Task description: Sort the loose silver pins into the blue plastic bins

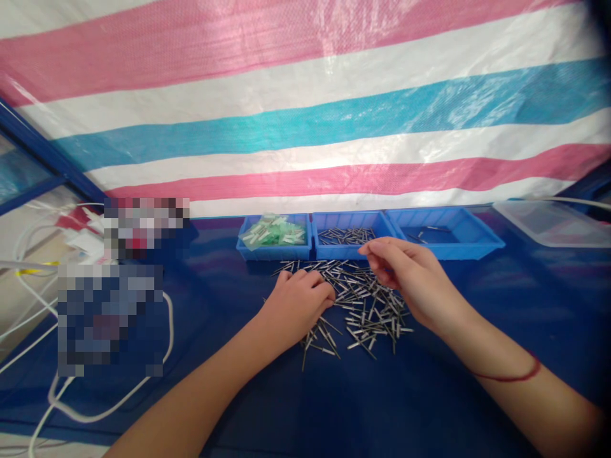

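As the left hand [296, 300] is resting knuckles-up on the near-left edge of a loose pile of metal pins [370, 312], its fingers curled down among them, a person is holding the right hand [413, 280] just above the pile's far side. Whether the left hand is gripping any pins cannot be told. The right hand's thumb and fingertips [368, 249] are pinching together close to the front wall of the middle tray [334, 252]; anything between them is too small to make out. The pile is lying on a dark blue surface [334, 407], just in front of a row of three blue trays. The left tray [267, 252] is holding pale green plastic pieces [274, 231], the middle one further pins [346, 236], and the right tray [458, 249] only a few. A red thread [513, 376] is circling the right wrist. A clear plastic box [554, 222] is sitting at far right, white cables [81, 418] are trailing at left, and a pink, white and blue striped sheet [305, 95] is hanging behind.
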Demonstrator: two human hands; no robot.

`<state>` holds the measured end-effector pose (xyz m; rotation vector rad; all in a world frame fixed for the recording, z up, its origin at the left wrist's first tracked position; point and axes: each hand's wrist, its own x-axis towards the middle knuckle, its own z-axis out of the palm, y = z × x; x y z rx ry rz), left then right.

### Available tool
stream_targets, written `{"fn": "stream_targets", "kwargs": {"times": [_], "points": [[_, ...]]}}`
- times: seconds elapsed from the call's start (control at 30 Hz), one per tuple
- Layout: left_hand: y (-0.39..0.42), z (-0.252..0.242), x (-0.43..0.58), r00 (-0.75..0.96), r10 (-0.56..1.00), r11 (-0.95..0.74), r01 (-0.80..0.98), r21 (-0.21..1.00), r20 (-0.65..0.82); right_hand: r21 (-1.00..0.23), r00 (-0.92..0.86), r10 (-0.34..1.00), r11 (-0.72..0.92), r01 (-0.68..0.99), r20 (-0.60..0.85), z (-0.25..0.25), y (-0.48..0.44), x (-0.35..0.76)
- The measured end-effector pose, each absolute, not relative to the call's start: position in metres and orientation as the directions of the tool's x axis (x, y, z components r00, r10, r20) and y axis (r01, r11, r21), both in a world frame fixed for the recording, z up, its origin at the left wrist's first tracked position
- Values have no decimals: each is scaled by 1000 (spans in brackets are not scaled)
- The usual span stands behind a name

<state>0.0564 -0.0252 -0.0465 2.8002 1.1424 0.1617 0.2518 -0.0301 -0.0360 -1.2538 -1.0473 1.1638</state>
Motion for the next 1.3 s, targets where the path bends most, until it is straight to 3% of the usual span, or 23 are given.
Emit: {"fn": "stream_targets", "kwargs": {"times": [0.3, 0.43, 0.57, 0.67, 0.87, 1.1, 1.3], "points": [[-19, -47, 56, 671, 729, -680, 684, 264, 137, -988, 71, 997, -6, 156, 5, -37, -31, 253], [-20, -44, 58, 557, 783, -613, 616, 495, 277, -952, -77, 992, 120, 280, 102, -39, -32, 249], [-24, -44, 63, 440, 847, -493, 439, 752, 298, -963, -163, 978, 165, 212, 132, -42, -37, 240], [-27, -45, 67, 396, 879, -412, 347, 842, 266, -982, -130, 986, 121, 145, 102, -43, -39, 234], [-29, -46, 69, 332, 910, -351, 299, 888, 248, -999, -78, 997, 19, 27, 17, -44, -41, 233], [-28, -44, 70, 382, 906, -325, 346, 880, 184, -963, -47, 981, 194, 188, 189, -44, -43, 235], [-27, -41, 68, 338, 914, -342, 340, 876, 225, -933, -35, 967, 253, 257, 252, -42, -43, 236]]}}
